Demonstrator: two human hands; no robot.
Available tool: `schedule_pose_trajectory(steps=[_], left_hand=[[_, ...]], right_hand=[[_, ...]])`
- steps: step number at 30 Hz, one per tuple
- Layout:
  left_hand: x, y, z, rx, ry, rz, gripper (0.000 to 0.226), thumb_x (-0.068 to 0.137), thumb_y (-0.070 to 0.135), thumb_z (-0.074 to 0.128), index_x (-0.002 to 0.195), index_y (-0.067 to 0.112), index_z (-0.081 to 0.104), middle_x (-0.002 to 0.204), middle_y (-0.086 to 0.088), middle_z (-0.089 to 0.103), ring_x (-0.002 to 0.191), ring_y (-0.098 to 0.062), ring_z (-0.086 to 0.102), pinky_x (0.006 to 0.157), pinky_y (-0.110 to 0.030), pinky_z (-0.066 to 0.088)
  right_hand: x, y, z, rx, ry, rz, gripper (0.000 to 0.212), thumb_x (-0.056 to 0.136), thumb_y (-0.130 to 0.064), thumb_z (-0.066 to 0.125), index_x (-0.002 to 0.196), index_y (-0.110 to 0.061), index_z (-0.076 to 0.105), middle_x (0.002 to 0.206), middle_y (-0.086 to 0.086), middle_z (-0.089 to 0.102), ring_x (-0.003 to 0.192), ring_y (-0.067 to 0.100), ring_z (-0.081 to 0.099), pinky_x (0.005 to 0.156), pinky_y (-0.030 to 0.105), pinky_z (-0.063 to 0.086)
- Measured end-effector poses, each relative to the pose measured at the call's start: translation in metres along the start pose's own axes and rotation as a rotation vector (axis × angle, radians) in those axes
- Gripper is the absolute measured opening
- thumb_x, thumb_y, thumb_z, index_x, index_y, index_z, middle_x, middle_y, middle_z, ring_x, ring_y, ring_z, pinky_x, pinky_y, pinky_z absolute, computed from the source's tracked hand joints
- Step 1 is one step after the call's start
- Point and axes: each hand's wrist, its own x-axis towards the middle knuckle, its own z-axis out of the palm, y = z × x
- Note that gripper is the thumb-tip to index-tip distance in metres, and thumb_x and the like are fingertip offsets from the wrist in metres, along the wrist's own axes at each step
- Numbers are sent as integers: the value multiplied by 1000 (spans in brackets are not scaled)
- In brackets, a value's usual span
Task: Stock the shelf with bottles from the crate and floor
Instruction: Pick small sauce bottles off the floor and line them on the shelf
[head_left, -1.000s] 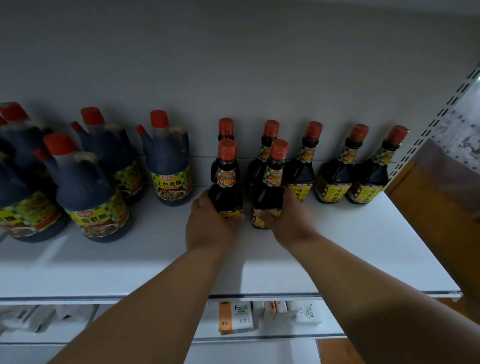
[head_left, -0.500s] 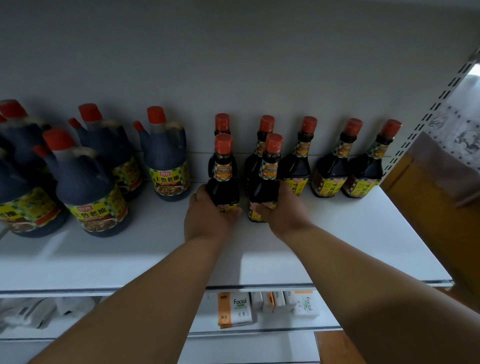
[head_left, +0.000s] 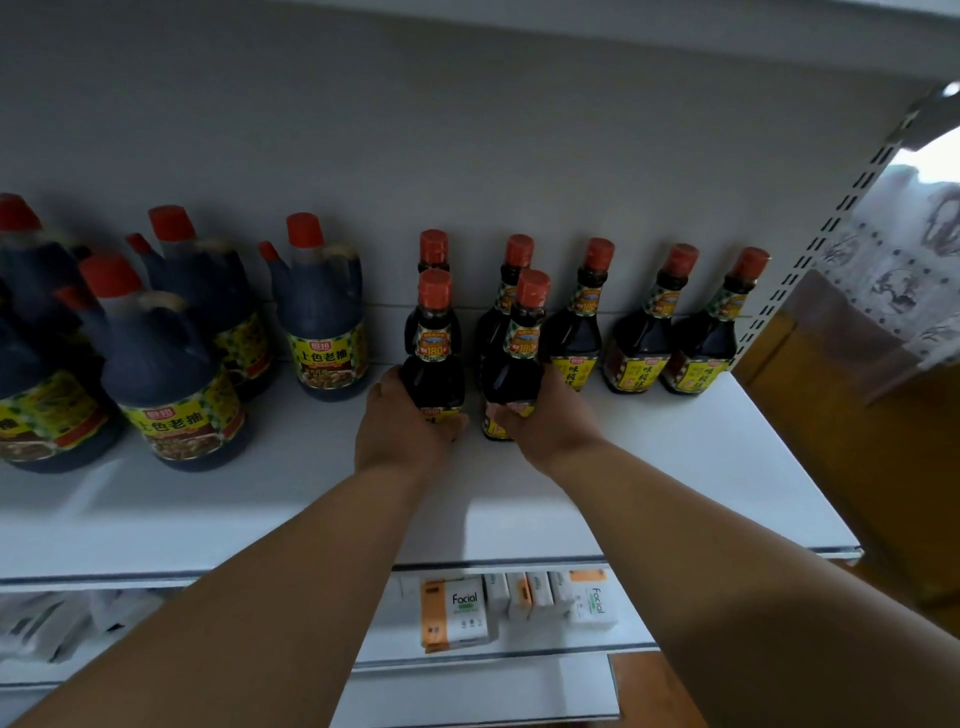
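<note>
White shelf (head_left: 649, 467) at mid-frame: our left hand (head_left: 405, 421) grips one sauce bottle (head_left: 434, 358), our right hand (head_left: 550, 421) grips another (head_left: 514, 364). We judge them heavy, slick, breakable; hold low around the belly.

Dark bottles (head_left: 435, 358), red caps, yellow checkered labels; white shelf (head_left: 701, 467)

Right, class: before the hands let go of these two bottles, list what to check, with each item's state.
1. Left hand grips front-left bottle: ok.
2. Right hand grips front-right bottle: ok.
3. Both bottles upright: ok.
4. Bases flat on the shelf: cannot tell, hands hide them.
5. Caps on: ok.
6. Free shelf to the right of them: ok.
</note>
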Motion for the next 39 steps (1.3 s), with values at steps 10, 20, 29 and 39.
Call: schedule_pose_trajectory(steps=[10, 20, 29, 39], left_hand=[[-23, -2, -10, 61, -37, -103, 107, 75, 42, 80, 154, 12, 14, 154, -11, 29, 138, -30, 38, 106, -39, 38], [-127, 0, -37, 394, 222, 116, 67, 87, 39, 67, 142, 14, 38, 136, -9, 47, 121, -28, 50, 97, -40, 45], [-266, -75, -130, 591, 331, -107, 56, 88, 41, 63, 135, 17, 45, 128, -6, 54, 116, -26, 53, 92, -40, 47], [-448, -209, -315, 723, 476, -351, 44, 88, 41, 63, 127, 24, 51, 117, 2, 54, 108, -20, 54, 85, -33, 49]], right_hand=[[-33, -8, -12, -146, -11, 125, 63, 92, -45, 61, 141, -14, 35, 134, 9, 54, 118, 34, 55, 80, 33, 42], [-90, -23, -26, -255, -100, -248, 53, 97, -43, 50, 140, -13, 40, 135, 13, 50, 115, 33, 54, 76, 33, 41], [-200, -72, 38, -198, -367, -620, 47, 97, -41, 54, 132, -11, 45, 130, 12, 52, 117, 32, 53, 93, 42, 48], [-419, -211, 184, -256, -522, -1019, 41, 95, -40, 55, 126, -14, 47, 124, 11, 53, 113, 31, 54, 86, 39, 46]])
